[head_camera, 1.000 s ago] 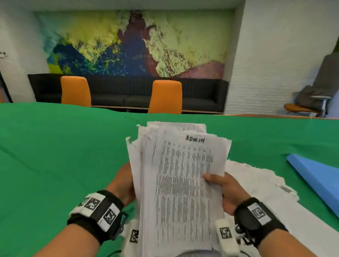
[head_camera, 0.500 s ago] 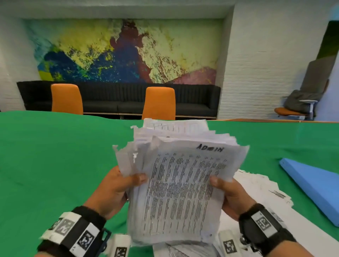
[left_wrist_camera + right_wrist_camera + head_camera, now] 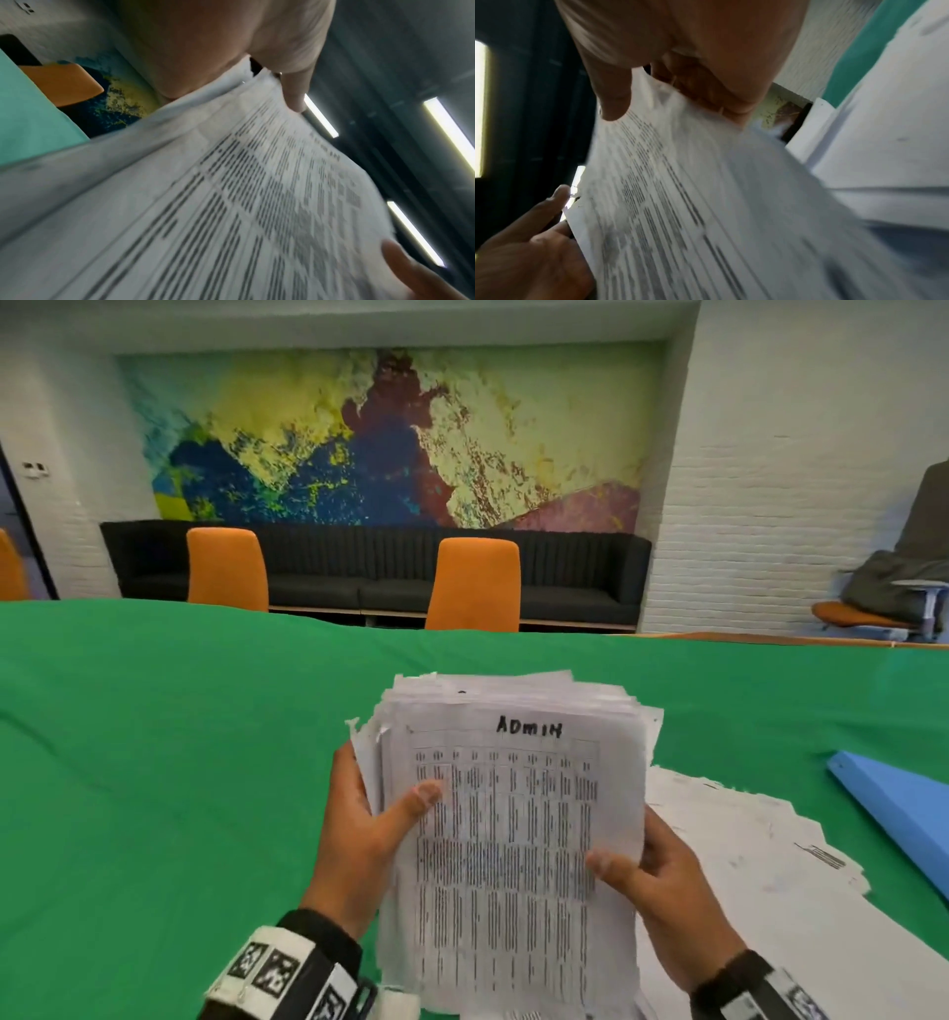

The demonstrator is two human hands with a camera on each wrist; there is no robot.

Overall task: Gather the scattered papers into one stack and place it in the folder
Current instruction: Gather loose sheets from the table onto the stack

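A thick paper stack [image 3: 513,839] with printed tables and "ADMIN" handwritten on top stands nearly upright above the green table [image 3: 154,762]. My left hand [image 3: 369,824] grips its left edge, thumb across the top sheet. My right hand [image 3: 652,875] grips the right edge lower down, thumb on the front. Both wrist views are filled with the paper stack [image 3: 231,203] [image 3: 706,203] and each hand's thumb pressed on it. More loose papers [image 3: 744,855] lie flat on the table to the right. A blue folder [image 3: 904,809] lies at the right edge.
Two orange chairs [image 3: 472,582] and a black sofa [image 3: 565,577] stand beyond the table's far edge. Another chair with grey cloth [image 3: 893,598] is at the far right. The left half of the green table holds nothing visible.
The stack has been squared from a skewed, fanned bundle into a more even, upright pile. My left thumb has come round onto the front sheet, and my right hand has slid lower on the right edge.
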